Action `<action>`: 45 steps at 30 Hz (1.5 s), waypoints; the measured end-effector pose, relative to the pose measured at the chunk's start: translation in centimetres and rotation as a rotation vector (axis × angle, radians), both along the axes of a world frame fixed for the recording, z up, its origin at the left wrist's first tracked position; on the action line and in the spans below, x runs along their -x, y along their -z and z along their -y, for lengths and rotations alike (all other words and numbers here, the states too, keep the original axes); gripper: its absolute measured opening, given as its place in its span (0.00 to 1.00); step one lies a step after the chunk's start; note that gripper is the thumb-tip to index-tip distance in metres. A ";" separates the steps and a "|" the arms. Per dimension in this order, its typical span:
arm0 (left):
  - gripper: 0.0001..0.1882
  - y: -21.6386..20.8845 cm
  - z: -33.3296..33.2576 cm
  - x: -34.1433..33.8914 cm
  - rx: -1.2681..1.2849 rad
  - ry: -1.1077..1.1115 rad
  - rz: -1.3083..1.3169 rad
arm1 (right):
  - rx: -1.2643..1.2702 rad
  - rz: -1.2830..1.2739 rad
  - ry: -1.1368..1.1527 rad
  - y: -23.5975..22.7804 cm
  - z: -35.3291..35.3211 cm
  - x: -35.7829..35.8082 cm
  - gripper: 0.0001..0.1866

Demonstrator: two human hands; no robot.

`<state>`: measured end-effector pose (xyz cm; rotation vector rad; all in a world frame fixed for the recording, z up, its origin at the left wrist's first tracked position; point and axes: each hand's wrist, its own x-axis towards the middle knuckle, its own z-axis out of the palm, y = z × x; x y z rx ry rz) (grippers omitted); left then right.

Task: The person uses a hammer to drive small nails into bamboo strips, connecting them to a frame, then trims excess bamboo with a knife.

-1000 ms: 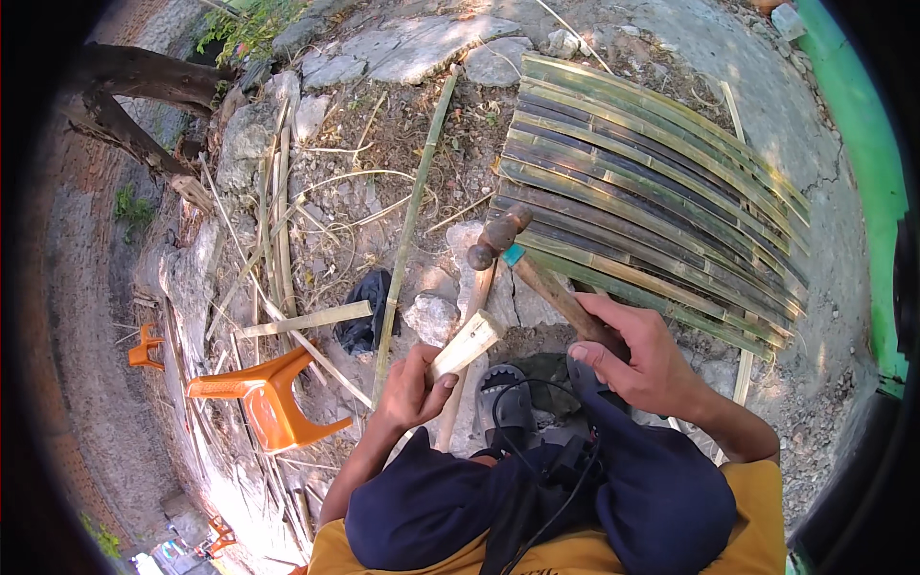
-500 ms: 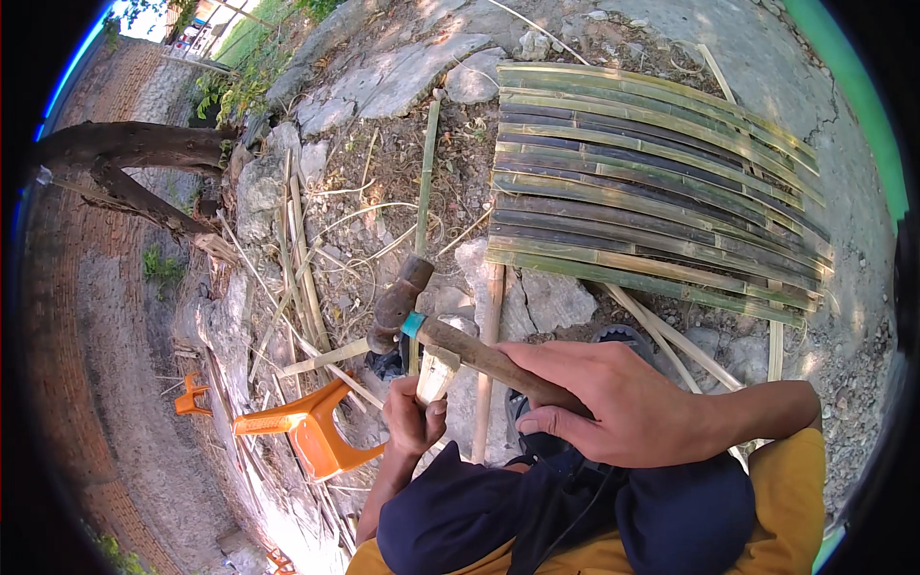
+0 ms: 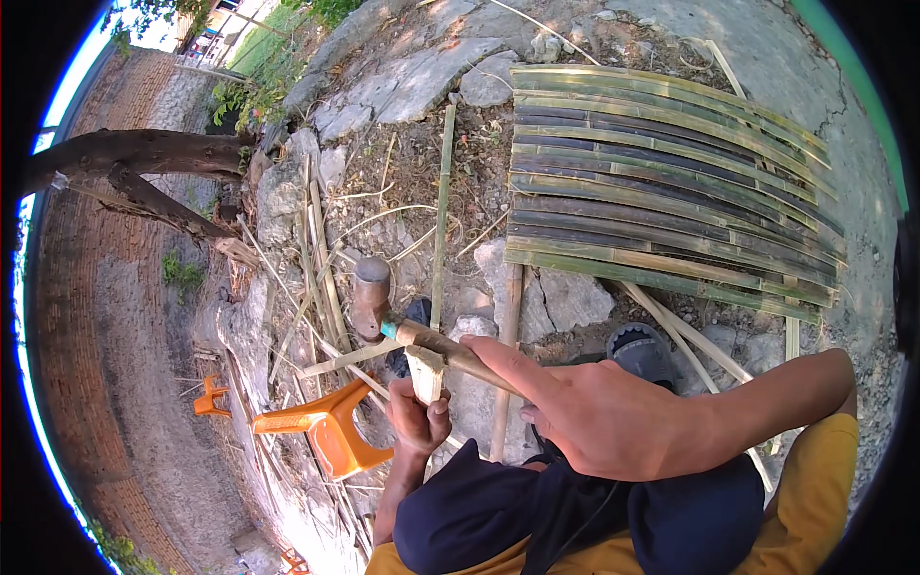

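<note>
Slatted bamboo panel (image 3: pixel 671 192): laid out ahead, to the right. Orange stool (image 3: pixel 337 436): at left. Hammer (image 3: pixel 418 335): in right hand (image 3: pixel 618 420), grip closed around it. Pale wood piece (image 3: pixel 425 374): in left hand (image 3: pixel 419 418), grip closed, close by the hammer; contact cannot be determined.

Right hand (image 3: pixel 613 417) grips hammer (image 3: pixel 372 295) by the handle, head out to the left. Left hand (image 3: pixel 418 422) holds pale wood piece (image 3: pixel 425 377), blunt end just beside the handle; contact unclear. Far right, bamboo slats (image 3: pixel 628 203) side by side. Near left, orange stool (image 3: pixel 337 443).
</note>
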<state>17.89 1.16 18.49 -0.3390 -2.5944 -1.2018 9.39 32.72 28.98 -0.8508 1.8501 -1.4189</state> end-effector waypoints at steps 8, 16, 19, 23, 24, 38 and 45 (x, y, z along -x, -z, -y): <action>0.23 0.2 -0.1 0.2 -0.005 -0.012 -0.013 | 0.143 0.195 -0.031 -0.6 0.3 1.7 0.30; 0.23 1.2 0.2 -0.4 -0.080 -0.041 -0.002 | 0.191 0.337 -0.166 1.7 1.0 1.7 0.23; 0.24 0.7 0.3 -0.7 -0.036 -0.063 0.029 | -0.094 -0.349 0.024 1.0 2.0 0.5 0.27; 0.24 -0.5 -2.6 -0.1 0.066 0.012 -0.052 | -0.356 -0.753 0.108 0.9 3.3 0.3 0.25; 0.23 -1.5 -3.4 0.1 -0.089 -0.017 0.028 | -0.310 -0.718 0.011 1.3 3.4 0.4 0.21; 0.34 -5.0 -0.6 1.4 -0.649 0.183 0.387 | -0.068 0.224 0.331 6.9 -0.6 3.0 0.16; 0.39 -5.6 -1.3 3.4 -0.515 0.162 0.572 | 0.146 0.712 0.216 4.1 -2.9 2.3 0.15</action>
